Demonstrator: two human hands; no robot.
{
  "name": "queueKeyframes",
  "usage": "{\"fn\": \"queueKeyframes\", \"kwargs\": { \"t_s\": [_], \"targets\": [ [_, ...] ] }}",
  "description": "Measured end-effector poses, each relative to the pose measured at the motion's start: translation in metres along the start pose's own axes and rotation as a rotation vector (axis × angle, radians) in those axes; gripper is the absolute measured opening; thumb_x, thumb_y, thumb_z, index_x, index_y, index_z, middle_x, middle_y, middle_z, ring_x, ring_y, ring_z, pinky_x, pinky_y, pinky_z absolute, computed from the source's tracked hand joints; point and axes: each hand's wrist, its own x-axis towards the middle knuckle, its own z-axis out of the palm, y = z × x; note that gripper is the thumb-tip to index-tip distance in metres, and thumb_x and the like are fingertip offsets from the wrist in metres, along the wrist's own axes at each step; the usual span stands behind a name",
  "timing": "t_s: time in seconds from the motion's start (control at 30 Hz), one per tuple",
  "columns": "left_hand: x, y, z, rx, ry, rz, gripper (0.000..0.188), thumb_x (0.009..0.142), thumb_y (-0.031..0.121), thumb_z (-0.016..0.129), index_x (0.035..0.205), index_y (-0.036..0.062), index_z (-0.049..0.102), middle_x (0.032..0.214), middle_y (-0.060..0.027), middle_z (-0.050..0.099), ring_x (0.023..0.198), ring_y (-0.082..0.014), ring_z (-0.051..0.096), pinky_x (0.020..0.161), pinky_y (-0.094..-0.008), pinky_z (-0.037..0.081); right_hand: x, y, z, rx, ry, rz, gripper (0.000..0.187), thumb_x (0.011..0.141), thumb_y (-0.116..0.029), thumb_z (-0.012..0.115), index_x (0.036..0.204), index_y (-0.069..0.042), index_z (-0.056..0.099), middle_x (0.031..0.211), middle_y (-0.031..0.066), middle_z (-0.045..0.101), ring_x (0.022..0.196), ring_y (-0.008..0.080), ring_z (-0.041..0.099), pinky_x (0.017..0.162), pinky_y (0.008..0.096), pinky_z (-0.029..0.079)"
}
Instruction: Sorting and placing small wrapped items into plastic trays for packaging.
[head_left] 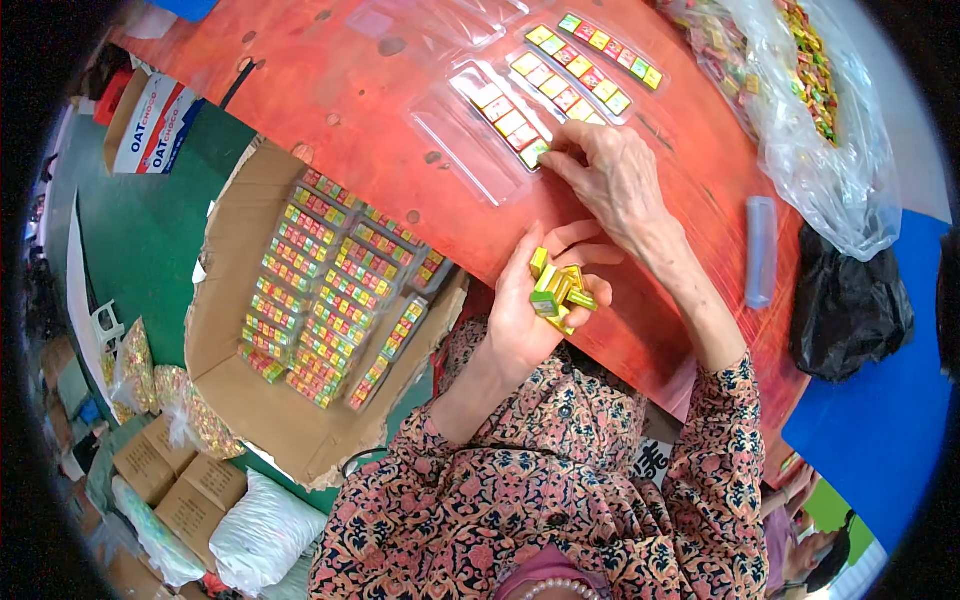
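My left hand (525,310) is cupped palm up near the table's front edge, holding several small yellow-and-green wrapped pieces (560,290). My right hand (615,175) reaches over the table with thumb and forefinger pinched at the near end of a clear plastic tray (478,92). Pale-red and green pieces lie in a row in that tray; whether a piece is between my right fingertips is hidden. An unfilled clear tray (455,145) lies just left of it. To the right are filled clear trays (575,68) with rows of red, yellow and green pieces.
The red table (370,120) bears a big clear bag (830,150) of loose pieces at far right, beside a black plastic bag (850,300). An open cardboard box (235,330) of stacked filled trays stands at left. Another person (815,555) is at lower right.
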Motion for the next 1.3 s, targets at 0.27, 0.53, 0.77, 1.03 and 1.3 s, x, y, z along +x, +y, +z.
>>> {"fn": "queueKeyframes", "kwargs": {
  "t_s": [0.27, 0.53, 0.77, 1.03, 1.3],
  "targets": [
    [-0.001, 0.001, 0.0, -0.006, 0.013, -0.003, 0.053, 0.092, 0.046, 0.026, 0.119, 0.0027, 0.041, 0.106, -0.0196, 0.054, 0.071, -0.0252, 0.06, 0.04, -0.0229, 0.042, 0.008, -0.002, -0.004, -0.119, -0.036, -0.013, 0.017, 0.073, -0.022, 0.065, 0.074, -0.005, 0.066, 0.061, 0.013, 0.06, 0.056, 0.0284, 0.059, 0.052, 0.036, 0.046],
    [0.001, 0.001, 0.0, -0.025, 0.003, -0.013, 0.052, 0.092, 0.046, 0.026, 0.118, 0.0032, 0.041, 0.104, -0.0193, 0.055, 0.071, -0.0254, 0.061, 0.039, -0.0228, 0.043, -0.001, 0.004, 0.001, -0.054, 0.043, -0.069, 0.016, 0.073, -0.022, 0.064, 0.076, -0.006, 0.064, 0.064, 0.0109, 0.06, 0.058, 0.0265, 0.059, 0.052, 0.0343, 0.045],
    [0.001, 0.001, -0.003, -0.02, 0.0, -0.013, 0.051, 0.092, 0.046, 0.026, 0.116, 0.0036, 0.043, 0.103, -0.0189, 0.055, 0.07, -0.0236, 0.061, 0.039, -0.0224, 0.043, 0.014, 0.007, 0.001, -0.221, -0.056, -0.427, 0.016, 0.07, -0.017, 0.063, 0.076, -0.007, 0.052, 0.069, 0.0071, 0.056, 0.064, 0.0257, 0.057, 0.052, 0.0371, 0.044],
    [0.0, 0.001, -0.003, -0.03, -0.004, -0.014, 0.051, 0.092, 0.045, 0.027, 0.115, 0.0036, 0.044, 0.102, -0.0189, 0.055, 0.069, -0.0233, 0.061, 0.039, -0.0221, 0.043, 0.023, 0.006, -0.001, -0.095, -0.084, -0.413, 0.016, 0.07, -0.016, 0.063, 0.077, -0.007, 0.053, 0.068, 0.0073, 0.057, 0.064, 0.0248, 0.058, 0.053, 0.035, 0.044],
    [0.001, 0.001, -0.003, -0.038, -0.004, -0.018, 0.049, 0.092, 0.044, 0.026, 0.115, 0.0034, 0.043, 0.103, -0.0192, 0.055, 0.069, -0.0239, 0.061, 0.039, -0.0222, 0.042, 0.019, 0.008, -0.002, 0.022, -0.059, -0.443, 0.008, 0.072, -0.015, 0.061, 0.074, -0.008, 0.058, 0.068, 0.0056, 0.056, 0.061, 0.0229, 0.057, 0.052, 0.0331, 0.045]
  ]
}}
